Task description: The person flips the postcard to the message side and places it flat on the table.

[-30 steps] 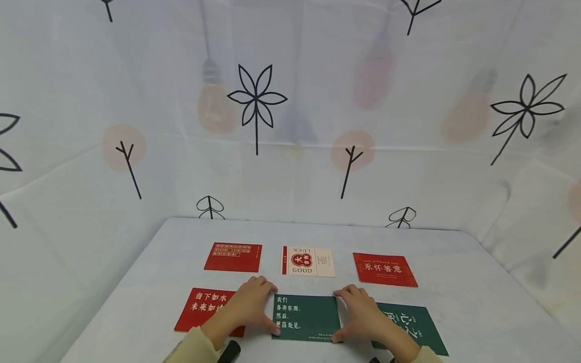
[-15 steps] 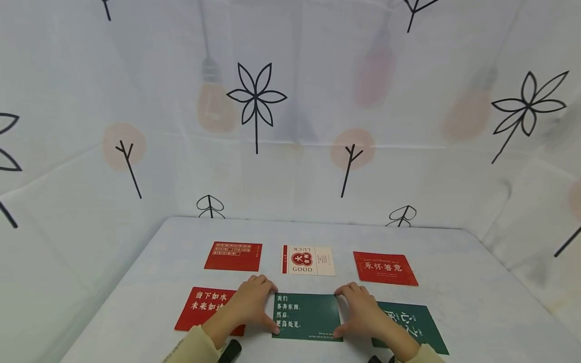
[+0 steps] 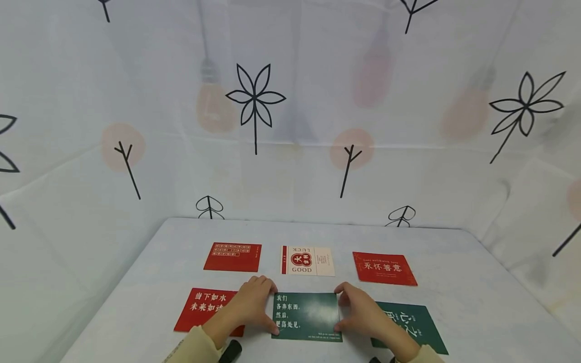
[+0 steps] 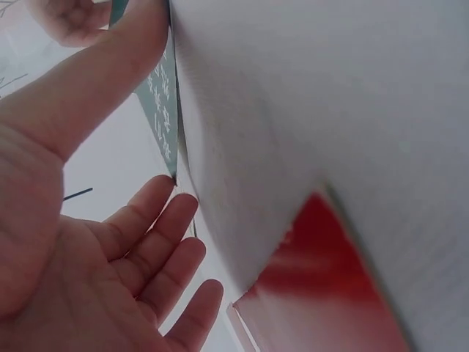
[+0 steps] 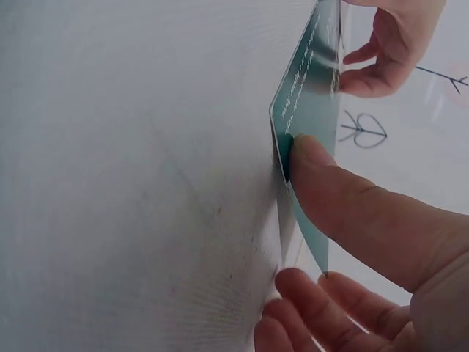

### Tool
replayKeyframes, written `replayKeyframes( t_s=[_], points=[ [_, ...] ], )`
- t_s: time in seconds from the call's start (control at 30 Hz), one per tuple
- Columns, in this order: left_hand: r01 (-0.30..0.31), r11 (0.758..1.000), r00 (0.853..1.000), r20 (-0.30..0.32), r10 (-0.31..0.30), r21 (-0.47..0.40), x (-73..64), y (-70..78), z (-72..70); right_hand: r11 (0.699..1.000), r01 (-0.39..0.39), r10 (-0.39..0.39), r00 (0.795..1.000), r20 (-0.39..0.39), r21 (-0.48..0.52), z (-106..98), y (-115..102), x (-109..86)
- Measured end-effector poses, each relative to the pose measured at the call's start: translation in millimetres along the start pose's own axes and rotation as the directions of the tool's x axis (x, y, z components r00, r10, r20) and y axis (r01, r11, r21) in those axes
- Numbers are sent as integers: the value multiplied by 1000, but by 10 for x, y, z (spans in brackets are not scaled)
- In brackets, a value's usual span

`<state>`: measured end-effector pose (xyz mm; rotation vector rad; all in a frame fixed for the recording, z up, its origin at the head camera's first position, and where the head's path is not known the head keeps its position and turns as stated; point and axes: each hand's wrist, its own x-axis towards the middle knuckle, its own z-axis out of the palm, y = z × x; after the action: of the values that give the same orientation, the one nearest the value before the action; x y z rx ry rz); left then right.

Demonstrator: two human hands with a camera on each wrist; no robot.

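A green card (image 3: 306, 316) with white Chinese lettering is held between my two hands at the front middle of the white table. My left hand (image 3: 255, 302) spans its left short edge, thumb at the near corner and index fingertip at the far corner. My right hand (image 3: 360, 311) grips the right short edge the same way. In the right wrist view, the right thumb (image 5: 322, 176) presses on the card's face beside its edge, and a narrow gap shows under the card. The left hand's other fingers (image 4: 168, 257) spread loosely in the left wrist view.
Behind lie a red card (image 3: 233, 257), a cream "GOOD LUCK" card (image 3: 306, 261) and another red card (image 3: 385, 268). A red card (image 3: 199, 308) is partly under the left forearm in view; a second green card (image 3: 422, 327) lies by the right forearm. A patterned curtain (image 3: 295, 191) hangs behind.
A pale glare has appeared across the green card's face. Its far edge shows slightly higher, and the right hand's fingers have shifted a little at its edge. The other cards stay put.
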<state>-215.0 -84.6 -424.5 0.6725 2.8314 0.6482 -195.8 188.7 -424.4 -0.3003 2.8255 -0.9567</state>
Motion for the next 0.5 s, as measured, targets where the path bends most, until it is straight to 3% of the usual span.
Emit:
replayKeyframes(
  t_s=[0.2, 0.5],
  points=[
    [21, 999, 1000, 8, -20, -49, -1, 33, -4, 994, 17, -21, 999, 28, 112, -18, 5, -30],
    [56, 994, 998, 20, -55, -91, 2, 71, 16, 985, 46, -49, 999, 14, 167, -17, 12, -53]
  ],
)
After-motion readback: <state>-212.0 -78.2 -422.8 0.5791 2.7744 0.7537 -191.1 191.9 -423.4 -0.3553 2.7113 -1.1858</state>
